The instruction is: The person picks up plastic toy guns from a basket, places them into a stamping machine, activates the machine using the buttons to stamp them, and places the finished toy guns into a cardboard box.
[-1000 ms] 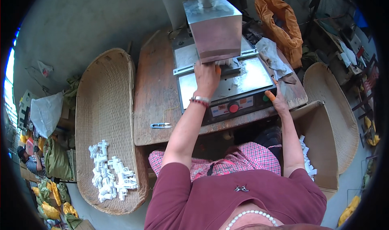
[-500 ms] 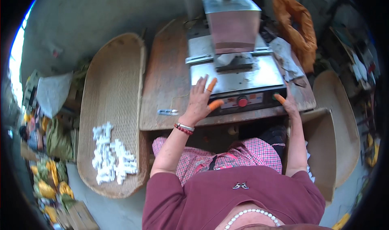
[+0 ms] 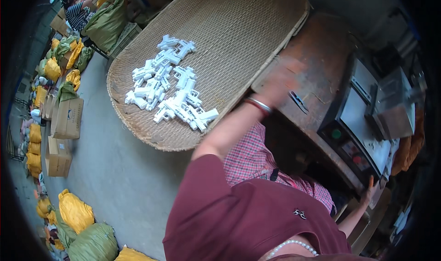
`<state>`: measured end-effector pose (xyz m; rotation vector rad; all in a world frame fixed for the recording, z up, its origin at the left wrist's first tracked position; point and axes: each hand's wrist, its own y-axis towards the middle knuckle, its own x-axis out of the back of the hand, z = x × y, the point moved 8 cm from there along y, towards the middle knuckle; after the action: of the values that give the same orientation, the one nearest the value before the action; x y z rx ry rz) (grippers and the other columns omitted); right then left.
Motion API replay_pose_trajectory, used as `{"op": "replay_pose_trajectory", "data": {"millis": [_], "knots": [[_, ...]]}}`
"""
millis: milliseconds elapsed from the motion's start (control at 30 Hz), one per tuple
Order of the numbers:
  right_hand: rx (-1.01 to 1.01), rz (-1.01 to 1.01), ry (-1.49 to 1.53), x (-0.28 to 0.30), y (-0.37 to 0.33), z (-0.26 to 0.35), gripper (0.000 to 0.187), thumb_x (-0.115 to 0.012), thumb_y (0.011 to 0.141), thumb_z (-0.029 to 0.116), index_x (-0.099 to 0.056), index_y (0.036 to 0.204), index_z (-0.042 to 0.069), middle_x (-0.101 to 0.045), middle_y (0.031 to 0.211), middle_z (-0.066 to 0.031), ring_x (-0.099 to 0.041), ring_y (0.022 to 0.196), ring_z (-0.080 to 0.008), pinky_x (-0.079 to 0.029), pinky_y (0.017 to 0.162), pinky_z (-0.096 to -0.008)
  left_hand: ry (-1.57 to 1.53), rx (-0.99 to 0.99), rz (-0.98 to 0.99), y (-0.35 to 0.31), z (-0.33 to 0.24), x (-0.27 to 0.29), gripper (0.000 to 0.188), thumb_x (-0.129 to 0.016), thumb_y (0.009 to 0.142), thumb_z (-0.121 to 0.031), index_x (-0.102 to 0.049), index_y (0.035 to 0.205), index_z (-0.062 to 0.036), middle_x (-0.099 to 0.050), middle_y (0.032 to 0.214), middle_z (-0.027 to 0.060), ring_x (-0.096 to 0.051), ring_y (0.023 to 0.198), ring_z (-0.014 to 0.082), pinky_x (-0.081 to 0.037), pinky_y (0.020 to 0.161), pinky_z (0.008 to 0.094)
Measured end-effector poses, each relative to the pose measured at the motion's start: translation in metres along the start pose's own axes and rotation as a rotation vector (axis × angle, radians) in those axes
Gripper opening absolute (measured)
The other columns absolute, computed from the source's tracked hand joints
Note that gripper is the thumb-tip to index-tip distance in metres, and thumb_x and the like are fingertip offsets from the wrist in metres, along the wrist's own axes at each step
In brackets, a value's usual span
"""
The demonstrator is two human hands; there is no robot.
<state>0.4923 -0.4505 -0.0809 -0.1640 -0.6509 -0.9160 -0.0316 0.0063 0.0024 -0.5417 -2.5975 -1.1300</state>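
My left hand (image 3: 281, 82), smeared by motion, is over the wooden table (image 3: 317, 45) beside the rim of a long woven basket tray (image 3: 248, 26). Whether its fingers hold anything does not show. White plastic toy pistols (image 3: 183, 79) lie heaped in the tray's near end. Small dark-blue snips (image 3: 298, 102) rest on the table just right of that hand. My right hand (image 3: 368, 195), partly seen, is at the near right corner of a press machine (image 3: 358, 118) with a metal plate. One finger there is stretched out, and nothing shows in the hand.
Cardboard boxes (image 3: 67, 118) stand on the floor to the left. Yellow sacks (image 3: 76, 210) and green sacks (image 3: 94, 243) lie at the lower left. Another person (image 3: 79, 10) sits at the far left. Orange cloth (image 3: 409, 150) hangs behind the press.
The view has swung left toward the woven tray. My left hand has left the press's plate and moved left to the tray's rim. My right hand stays by the press's right corner.
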Motion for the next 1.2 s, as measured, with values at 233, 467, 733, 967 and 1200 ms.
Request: {"op": "replay_pose_trajectory", "data": {"millis": [233, 467, 733, 967, 1200], "knots": [[-0.191, 0.111, 0.395, 0.012, -0.013, 0.004, 0.065, -0.059, 0.090, 0.041, -0.039, 0.137, 0.001, -0.049, 0.129, -0.0077, -0.046, 0.119, -0.0204, -0.032, 0.103, -0.0332, 1.009, 1.403, -0.111, -0.207, 0.265, 0.310, 0.076, -0.071, 0.073, -0.044, -0.046, 0.129, 0.0010, -0.055, 0.123, 0.0257, -0.054, 0.115, 0.0372, -0.043, 0.097, 0.0452], [0.080, -0.352, 0.004, 0.014, 0.012, 0.140, 0.046, -0.051, 0.096, 0.025, -0.044, 0.137, 0.006, -0.049, 0.135, -0.0104, -0.045, 0.123, -0.0198, -0.032, 0.104, -0.0322, 0.679, 0.818, 0.066, -0.108, 0.236, 0.238, 0.053, -0.068, 0.075, -0.032, -0.058, 0.116, -0.0001, -0.064, 0.106, 0.0237, -0.062, 0.098, 0.0373, -0.048, 0.082, 0.0461], [0.333, -0.045, -0.008, -0.091, 0.115, 0.185, 0.038, -0.044, 0.092, 0.021, -0.049, 0.123, -0.001, -0.053, 0.125, -0.0161, -0.046, 0.120, -0.0298, -0.033, 0.103, -0.0344, 0.072, -0.138, 0.154, 0.048, -0.103, -0.087, 0.053, -0.065, 0.082, -0.008, -0.046, 0.130, 0.0003, -0.052, 0.121, 0.0188, -0.053, 0.107, 0.0328, -0.042, 0.093, 0.0382], [0.545, -0.219, 0.090, -0.079, 0.124, 0.207, 0.023, -0.065, 0.080, 0.016, -0.061, 0.100, 0.006, -0.060, 0.100, -0.0158, -0.055, 0.095, -0.0366, -0.043, 0.085, -0.0409, 0.125, -0.163, 0.134, 0.034, -0.163, -0.162, 0.042, -0.063, 0.085, -0.008, -0.053, 0.125, -0.0005, -0.052, 0.125, 0.0173, -0.051, 0.110, 0.0321, -0.043, 0.092, 0.0361], [0.556, -0.416, 0.013, -0.058, 0.117, 0.232, 0.028, -0.068, 0.078, 0.023, -0.060, 0.099, 0.005, -0.059, 0.097, -0.0147, -0.056, 0.092, -0.0339, -0.043, 0.079, -0.0421, 0.162, -0.197, 0.048, 0.046, -0.174, -0.189, 0.039, -0.061, 0.086, -0.008, -0.054, 0.123, -0.0011, -0.054, 0.122, 0.0157, -0.051, 0.106, 0.0322, -0.042, 0.091, 0.0372]]}}
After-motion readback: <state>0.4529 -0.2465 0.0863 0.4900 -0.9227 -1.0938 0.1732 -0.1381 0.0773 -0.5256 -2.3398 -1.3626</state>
